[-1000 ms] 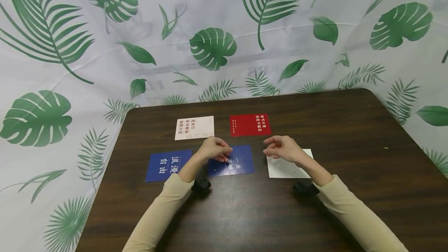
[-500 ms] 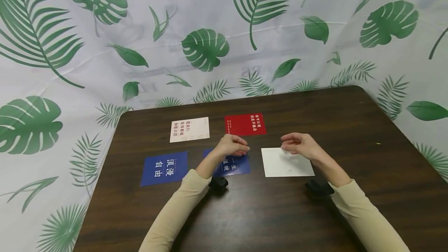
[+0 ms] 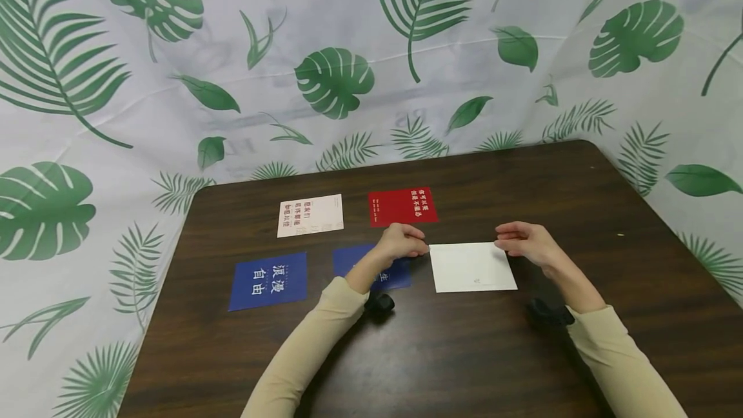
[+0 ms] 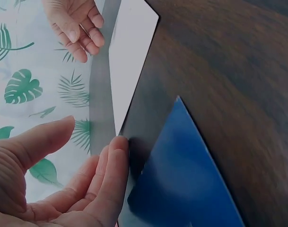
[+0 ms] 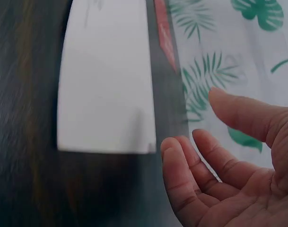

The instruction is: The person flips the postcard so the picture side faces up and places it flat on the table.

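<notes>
A white card (image 3: 473, 269) lies flat on the dark wooden table, between my two hands. At its far left corner is my left hand (image 3: 402, 242), thumb held apart from the fingers; in the left wrist view the index fingertip (image 4: 119, 144) is right at that corner. My right hand (image 3: 527, 244) hovers by the far right corner, thumb and fingers parted with nothing between them; the right wrist view shows its fingertips (image 5: 170, 144) just beside the card's edge. Beneath my left forearm, a blue card (image 3: 347, 258) with white characters is partly hidden.
Another blue card (image 3: 268, 281) lies at the left. Farther back are a cream card (image 3: 311, 215) with red characters and a red card (image 3: 403, 207) with white ones. A leaf-print curtain (image 3: 244, 82) hangs behind the table's back edge.
Both hands have moved right. The left went from over the middle blue card to the white card's left corner; the right slid from above the white card to its far right corner.
</notes>
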`<act>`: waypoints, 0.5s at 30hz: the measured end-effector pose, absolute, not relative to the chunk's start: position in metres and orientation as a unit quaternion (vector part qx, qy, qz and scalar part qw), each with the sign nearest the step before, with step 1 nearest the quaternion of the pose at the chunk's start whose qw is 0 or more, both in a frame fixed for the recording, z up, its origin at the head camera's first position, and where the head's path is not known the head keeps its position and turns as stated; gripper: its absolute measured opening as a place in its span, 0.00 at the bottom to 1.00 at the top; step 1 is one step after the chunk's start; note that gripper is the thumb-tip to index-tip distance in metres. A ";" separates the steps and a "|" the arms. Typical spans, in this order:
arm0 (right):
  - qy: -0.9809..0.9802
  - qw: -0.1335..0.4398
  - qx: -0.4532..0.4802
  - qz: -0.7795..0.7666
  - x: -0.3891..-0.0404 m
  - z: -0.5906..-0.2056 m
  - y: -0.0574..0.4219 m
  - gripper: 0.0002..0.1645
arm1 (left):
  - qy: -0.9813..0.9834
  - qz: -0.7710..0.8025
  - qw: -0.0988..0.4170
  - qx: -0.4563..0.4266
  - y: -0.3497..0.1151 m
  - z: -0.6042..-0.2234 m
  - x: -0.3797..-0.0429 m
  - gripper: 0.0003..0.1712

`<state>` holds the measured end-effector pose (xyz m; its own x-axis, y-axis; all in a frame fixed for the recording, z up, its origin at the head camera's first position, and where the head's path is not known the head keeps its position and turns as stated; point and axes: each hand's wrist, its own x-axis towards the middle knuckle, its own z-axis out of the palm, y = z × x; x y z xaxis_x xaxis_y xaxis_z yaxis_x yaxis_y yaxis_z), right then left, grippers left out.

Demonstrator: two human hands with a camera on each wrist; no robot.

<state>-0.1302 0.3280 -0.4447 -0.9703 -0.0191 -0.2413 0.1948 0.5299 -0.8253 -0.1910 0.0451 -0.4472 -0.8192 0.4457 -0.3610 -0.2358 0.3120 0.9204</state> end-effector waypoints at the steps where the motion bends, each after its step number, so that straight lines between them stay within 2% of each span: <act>1: 0.868 0.111 0.056 -0.482 -0.130 -0.446 0.330 0.31 | 0.760 0.579 0.288 0.072 0.047 -0.447 -0.191 0.20; 8: 0.866 0.106 0.085 -0.481 -0.132 -0.451 0.331 0.29 | 0.812 0.525 0.234 0.099 0.063 -0.452 -0.190 0.19; 15: 0.891 0.070 0.096 -0.437 -0.132 -0.457 0.327 0.23 | 0.885 0.404 0.173 0.154 0.075 -0.453 -0.188 0.20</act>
<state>-0.1317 0.3270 -0.4568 -0.9718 0.1097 -0.2085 0.2320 0.5993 -0.7661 -0.1878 0.0752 -0.4534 -0.8928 0.4123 -0.1816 0.1328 0.6260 0.7685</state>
